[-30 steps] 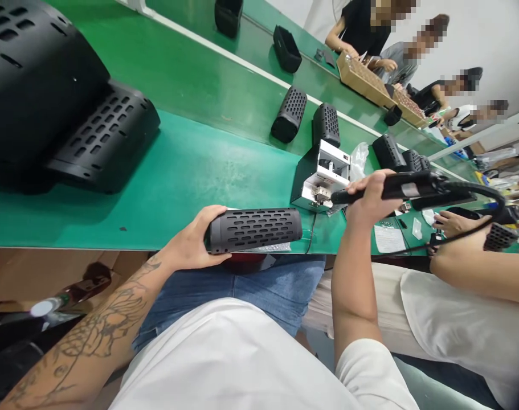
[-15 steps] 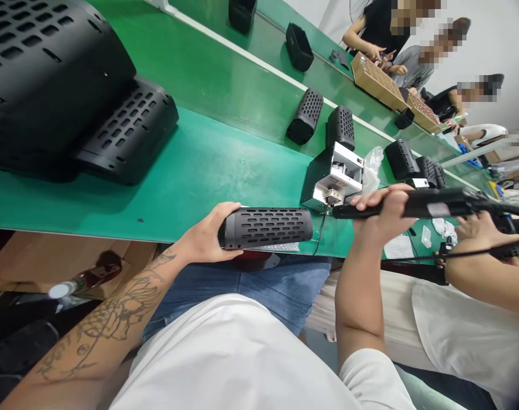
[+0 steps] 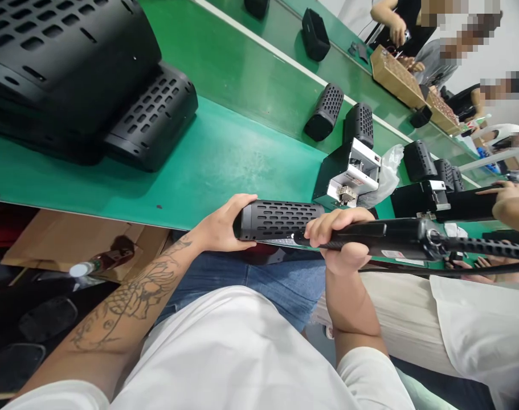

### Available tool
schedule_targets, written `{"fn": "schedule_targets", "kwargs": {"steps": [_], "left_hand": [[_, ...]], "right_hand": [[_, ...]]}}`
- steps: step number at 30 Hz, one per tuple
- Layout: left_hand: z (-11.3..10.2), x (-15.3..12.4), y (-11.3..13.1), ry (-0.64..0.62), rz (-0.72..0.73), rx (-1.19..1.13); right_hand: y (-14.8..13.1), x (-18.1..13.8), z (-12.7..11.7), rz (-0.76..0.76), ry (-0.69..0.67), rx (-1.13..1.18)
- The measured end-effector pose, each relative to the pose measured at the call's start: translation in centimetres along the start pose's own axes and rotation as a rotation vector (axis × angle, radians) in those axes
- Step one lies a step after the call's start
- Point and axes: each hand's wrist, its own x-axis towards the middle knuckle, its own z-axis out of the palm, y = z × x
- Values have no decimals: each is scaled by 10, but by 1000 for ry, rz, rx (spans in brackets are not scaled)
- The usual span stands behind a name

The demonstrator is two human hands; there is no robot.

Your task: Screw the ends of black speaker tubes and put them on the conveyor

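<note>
My left hand (image 3: 225, 225) is closed around the left end of a black perforated housing (image 3: 285, 219), which lies on its side near the table's front edge. In my right hand (image 3: 342, 236) is a black electric screwdriver (image 3: 387, 236), its cable running off to the right. The screwdriver's tip points left and is over the front of the housing's right part; whether it touches cannot be made out. Just behind stands a screw feeder (image 3: 347, 176) with a metal front. My right fingers cover the housing's right end.
Larger black perforated housings (image 3: 71, 74) stand at the left of the green table (image 3: 237, 154). More housings (image 3: 325, 111) sit on the green belt behind. A plastic bag (image 3: 385, 176) lies beside the feeder. A co-worker's arm (image 3: 513, 199) is at the right; other people are at the back.
My right hand has brought the screwdriver left and down, from beside the feeder to the housing. My left hand keeps its hold. The view has shifted slightly.
</note>
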Motion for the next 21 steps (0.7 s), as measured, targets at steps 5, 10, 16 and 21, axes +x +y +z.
{"fn": "schedule_targets", "kwargs": {"steps": [5, 10, 16, 21], "left_hand": [[-1, 1, 0, -3, 12, 14], [-1, 1, 1, -18, -17, 14], [0, 1, 1, 0, -13, 9], [0, 0, -1, -3, -3, 22]], "right_hand": [[-1, 0, 0, 32, -57, 26], [0, 0, 3, -8, -119, 21], [4, 3, 2, 20, -164, 47], [0, -2, 0, 36, -170, 16]]}}
